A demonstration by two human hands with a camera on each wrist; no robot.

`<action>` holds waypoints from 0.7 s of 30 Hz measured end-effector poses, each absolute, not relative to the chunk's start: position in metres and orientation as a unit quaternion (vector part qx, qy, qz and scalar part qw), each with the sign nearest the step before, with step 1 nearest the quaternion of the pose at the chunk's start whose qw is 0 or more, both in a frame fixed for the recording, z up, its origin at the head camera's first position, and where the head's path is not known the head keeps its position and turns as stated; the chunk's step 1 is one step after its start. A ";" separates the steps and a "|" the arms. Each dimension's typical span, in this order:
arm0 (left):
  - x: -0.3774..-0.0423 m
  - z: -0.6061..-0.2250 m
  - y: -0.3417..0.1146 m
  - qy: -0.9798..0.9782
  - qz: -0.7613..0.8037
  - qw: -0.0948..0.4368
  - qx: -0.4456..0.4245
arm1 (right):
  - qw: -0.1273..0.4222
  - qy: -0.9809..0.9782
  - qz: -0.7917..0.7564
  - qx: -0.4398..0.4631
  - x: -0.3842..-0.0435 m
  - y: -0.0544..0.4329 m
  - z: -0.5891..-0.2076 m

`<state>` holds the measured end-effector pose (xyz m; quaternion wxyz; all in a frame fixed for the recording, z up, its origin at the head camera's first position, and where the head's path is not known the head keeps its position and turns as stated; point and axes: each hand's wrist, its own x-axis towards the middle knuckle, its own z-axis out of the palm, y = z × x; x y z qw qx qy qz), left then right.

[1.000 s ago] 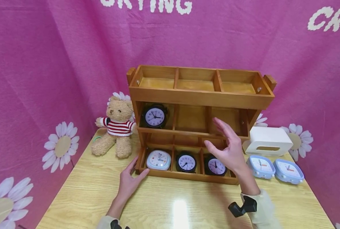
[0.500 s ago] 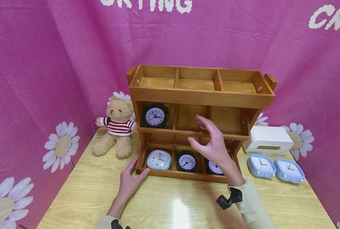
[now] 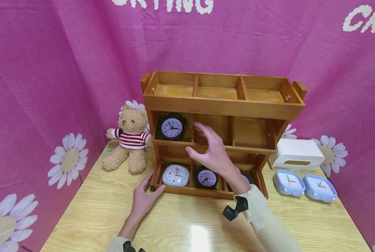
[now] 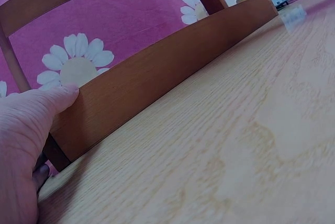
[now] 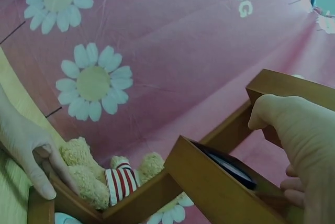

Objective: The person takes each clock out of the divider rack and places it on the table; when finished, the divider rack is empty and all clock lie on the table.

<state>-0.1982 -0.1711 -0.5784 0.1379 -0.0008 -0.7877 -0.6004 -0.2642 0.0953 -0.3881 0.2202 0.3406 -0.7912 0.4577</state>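
Observation:
A three-tier wooden rack with divided compartments stands on the table. My left hand grips its lower left corner, the thumb on the front board and the fingers along the side. In front of the middle tier, my right hand is raised and holds nothing, thumb and fingers spread apart. Left of it, a round black alarm clock fills the middle tier's left compartment. Along the bottom tier are a pale blue clock, a black clock and another black clock, mostly hidden by my right wrist.
Two light blue alarm clocks lie on the table right of the rack, before a white box with a slot. A teddy bear in a striped sweater sits at the left. A pink curtain hangs behind.
My right hand has moved left, from before the middle tier's right compartment to near its left divider, now covering much of the bottom right clock. My left hand has stayed at the corner.

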 end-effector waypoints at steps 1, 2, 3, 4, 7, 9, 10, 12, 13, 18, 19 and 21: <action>-0.198 -0.579 -0.171 -0.788 -0.600 0.138 0.000 | 0.221 -0.792 0.454 0.342 -0.267 0.091 -0.387; -0.198 -0.579 -0.171 -0.789 -0.599 0.138 0.000 | 0.222 -0.794 0.450 0.343 -0.270 0.087 -0.386; -0.198 -0.579 -0.171 -0.788 -0.600 0.137 0.001 | 0.221 -0.797 0.446 0.343 -0.273 0.083 -0.384; -0.199 -0.579 -0.171 -0.788 -0.600 0.137 0.001 | 0.218 -0.800 0.443 0.342 -0.276 0.079 -0.383; -0.199 -0.579 -0.172 -0.787 -0.601 0.137 0.000 | 0.207 -0.818 0.426 0.327 -0.283 0.067 -0.378; -0.199 -0.579 -0.172 -0.787 -0.601 0.137 -0.002 | 0.198 -0.833 0.411 0.312 -0.286 0.059 -0.375; -0.198 -0.579 -0.172 -0.787 -0.601 0.138 -0.003 | 0.193 -0.841 0.403 0.304 -0.287 0.056 -0.374; -0.197 -0.580 -0.172 -0.788 -0.600 0.139 -0.005 | 0.186 -0.858 0.383 0.288 -0.290 0.049 -0.372; -0.197 -0.581 -0.173 -0.788 -0.600 0.140 -0.006 | 0.185 -0.865 0.373 0.281 -0.291 0.045 -0.371; -0.199 -0.581 -0.172 -0.788 -0.598 0.145 -0.009 | 0.193 -0.894 0.310 0.259 -0.297 0.030 -0.367; -0.199 -0.581 -0.172 -0.788 -0.597 0.146 -0.010 | 0.197 -0.900 0.294 0.256 -0.299 0.028 -0.366; -0.200 -0.581 -0.172 -0.788 -0.597 0.149 -0.011 | 0.204 -0.909 0.264 0.249 -0.300 0.024 -0.365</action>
